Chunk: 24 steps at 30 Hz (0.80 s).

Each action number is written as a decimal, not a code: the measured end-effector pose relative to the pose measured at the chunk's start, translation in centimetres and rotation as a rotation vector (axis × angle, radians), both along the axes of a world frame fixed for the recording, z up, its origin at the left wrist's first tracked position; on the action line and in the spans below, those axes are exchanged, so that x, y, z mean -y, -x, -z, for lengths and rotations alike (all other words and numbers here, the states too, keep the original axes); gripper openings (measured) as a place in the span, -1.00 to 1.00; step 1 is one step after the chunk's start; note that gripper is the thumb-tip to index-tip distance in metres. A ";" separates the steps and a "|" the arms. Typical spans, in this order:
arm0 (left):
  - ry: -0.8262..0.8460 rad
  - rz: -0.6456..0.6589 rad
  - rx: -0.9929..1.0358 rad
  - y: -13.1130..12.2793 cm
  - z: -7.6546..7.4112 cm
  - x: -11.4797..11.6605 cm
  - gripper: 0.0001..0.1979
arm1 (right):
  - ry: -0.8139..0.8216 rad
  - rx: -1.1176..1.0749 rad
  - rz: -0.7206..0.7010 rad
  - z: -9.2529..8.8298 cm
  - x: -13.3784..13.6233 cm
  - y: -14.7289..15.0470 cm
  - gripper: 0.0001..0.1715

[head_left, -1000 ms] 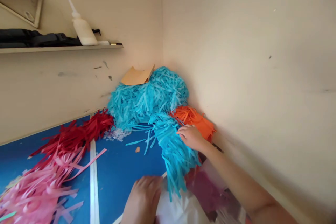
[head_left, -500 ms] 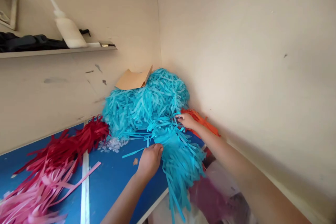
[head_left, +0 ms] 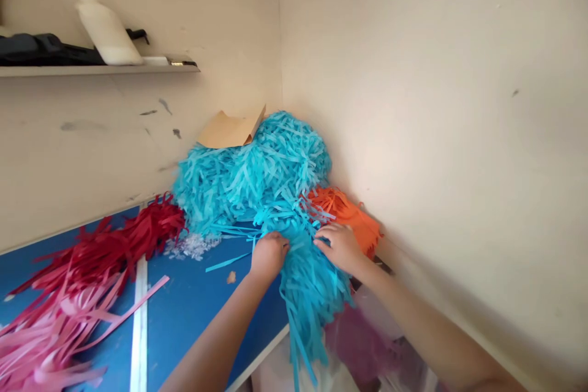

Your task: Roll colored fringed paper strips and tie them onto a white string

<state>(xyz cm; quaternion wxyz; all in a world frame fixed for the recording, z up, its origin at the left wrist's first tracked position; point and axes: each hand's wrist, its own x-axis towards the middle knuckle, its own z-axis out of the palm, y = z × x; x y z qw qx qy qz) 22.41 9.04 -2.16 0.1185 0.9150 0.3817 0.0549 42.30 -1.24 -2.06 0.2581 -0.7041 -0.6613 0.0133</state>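
A bundle of turquoise fringed tissue paper (head_left: 307, 282) lies over the table corner, its strips hanging past the edge. My left hand (head_left: 270, 255) is closed at the bundle's left side, fingertips pinching its flat middle band. At the right side, my right hand (head_left: 342, 249) has thumb and fingers apart, hovering over or lightly touching the strips. Behind both hands rises a large heap of turquoise tissue fringe (head_left: 257, 174), with a folded brown card (head_left: 227, 130) on top. Orange fringed paper (head_left: 353, 217) lies just beyond my right hand.
Red fringe (head_left: 124, 242) and pink fringe (head_left: 64, 331) cover the left of the blue table (head_left: 188, 324). Small clear bits (head_left: 193, 246) lie near the heap. A wall shelf (head_left: 101, 70) holds a white squeeze bottle (head_left: 108, 30). Walls meet behind; plastic-like material (head_left: 362, 343) sits below the edge.
My right hand has come down and toward me from the strips by the heap to the bundle's right side. My left hand stays at the left side. The view has shifted slightly.
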 end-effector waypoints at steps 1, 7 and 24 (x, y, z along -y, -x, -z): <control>-0.002 0.001 -0.013 -0.3 0.1 0.0 -0.84 | -0.003 0.002 -0.027 0.3 0.2 0.5 -0.86; -0.046 0.012 -0.029 -0.4 0.8 0.3 -0.83 | 0.003 0.030 -0.206 1.6 1.0 2.1 -0.81; 0.195 -0.049 0.043 -2.4 0.0 0.9 -0.82 | -0.159 -0.181 -0.177 3.3 2.7 0.8 -0.84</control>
